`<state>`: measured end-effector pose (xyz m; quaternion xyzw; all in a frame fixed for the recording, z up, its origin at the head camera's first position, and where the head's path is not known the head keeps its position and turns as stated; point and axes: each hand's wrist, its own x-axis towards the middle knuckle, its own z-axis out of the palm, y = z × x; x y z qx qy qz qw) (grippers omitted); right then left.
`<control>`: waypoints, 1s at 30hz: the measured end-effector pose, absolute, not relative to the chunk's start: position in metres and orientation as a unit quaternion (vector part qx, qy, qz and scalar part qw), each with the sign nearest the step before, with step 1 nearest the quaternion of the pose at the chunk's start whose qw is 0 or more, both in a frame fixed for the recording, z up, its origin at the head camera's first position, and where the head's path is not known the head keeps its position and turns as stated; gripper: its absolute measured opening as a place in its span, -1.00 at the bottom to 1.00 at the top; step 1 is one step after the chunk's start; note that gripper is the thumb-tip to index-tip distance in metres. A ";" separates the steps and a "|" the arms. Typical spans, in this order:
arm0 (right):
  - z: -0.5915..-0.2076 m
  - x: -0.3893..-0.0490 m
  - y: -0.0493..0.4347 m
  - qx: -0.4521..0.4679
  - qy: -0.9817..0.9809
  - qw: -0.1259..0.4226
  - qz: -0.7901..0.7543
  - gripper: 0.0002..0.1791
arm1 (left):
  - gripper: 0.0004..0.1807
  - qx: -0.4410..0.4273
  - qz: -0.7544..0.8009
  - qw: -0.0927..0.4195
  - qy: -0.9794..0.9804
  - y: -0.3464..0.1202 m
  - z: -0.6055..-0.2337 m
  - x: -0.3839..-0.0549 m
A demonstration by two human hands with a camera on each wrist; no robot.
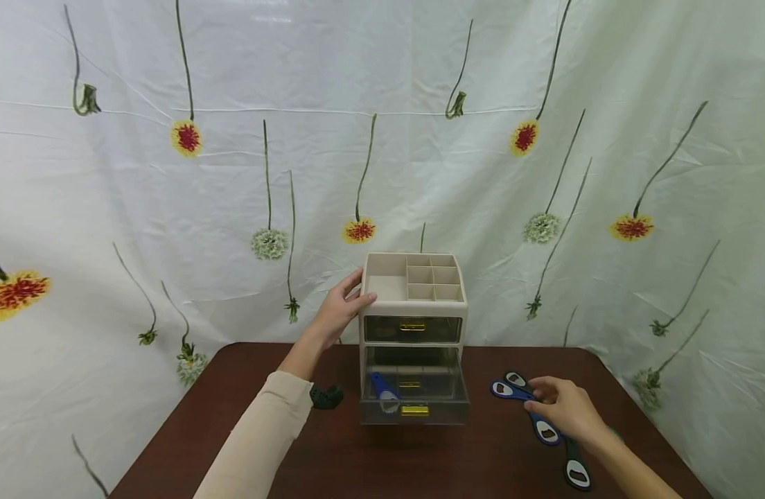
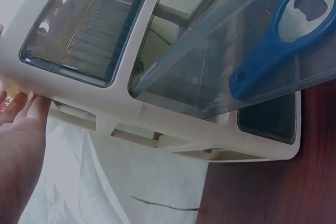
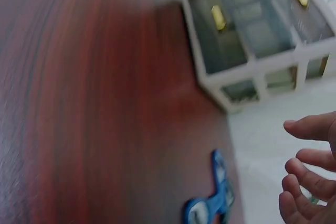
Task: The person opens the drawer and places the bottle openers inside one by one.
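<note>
A cream drawer organizer (image 1: 414,305) stands on the table with its see-through middle drawer (image 1: 441,414) pulled out. A blue bottle opener (image 1: 382,394) lies in that drawer and shows large in the left wrist view. My left hand (image 1: 337,310) holds the organizer's upper left edge, thumb over the rim and fingers against the side. Over several bottle openers at the right hovers my right hand (image 1: 566,405), fingers loosely bent and thumb apart. Beneath it are a blue opener (image 1: 547,433) and a dark opener (image 1: 577,475); in the right wrist view it holds nothing.
The organizer's top drawer (image 1: 382,329) is closed, with a gold handle. Divided compartments (image 1: 434,277) form its top. Beside my left cuff sits a dark object (image 1: 326,397) of unclear kind. Behind the brown table (image 1: 332,457) hangs a white flowered cloth (image 1: 233,173).
</note>
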<state>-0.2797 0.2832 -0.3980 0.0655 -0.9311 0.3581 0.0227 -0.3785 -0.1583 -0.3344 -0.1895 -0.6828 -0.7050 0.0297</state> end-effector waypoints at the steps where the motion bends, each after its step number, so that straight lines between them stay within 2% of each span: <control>1: -0.404 -0.281 0.287 0.065 -0.932 0.021 0.356 -0.48 | -0.13 -0.191 -0.706 0.029 -0.682 -0.158 -0.334 -0.379; 13: -0.463 -0.297 0.311 0.030 -0.916 -0.009 0.400 -0.43 | -0.15 -0.181 -0.711 0.028 -0.679 -0.162 -0.339 -0.382; 20: -0.476 -0.303 0.318 0.052 -0.944 -0.018 0.326 -0.34 | -0.14 -0.180 -0.712 0.028 -0.678 -0.156 -0.338 -0.379; 26: -0.478 -0.306 0.315 0.078 -0.957 0.001 0.281 -0.46 | -0.15 -0.174 -0.713 0.036 -0.678 -0.155 -0.337 -0.379; 30: -0.478 -0.307 0.310 0.060 -0.958 -0.003 0.280 -0.55 | -0.15 -0.174 -0.713 0.036 -0.678 -0.155 -0.337 -0.379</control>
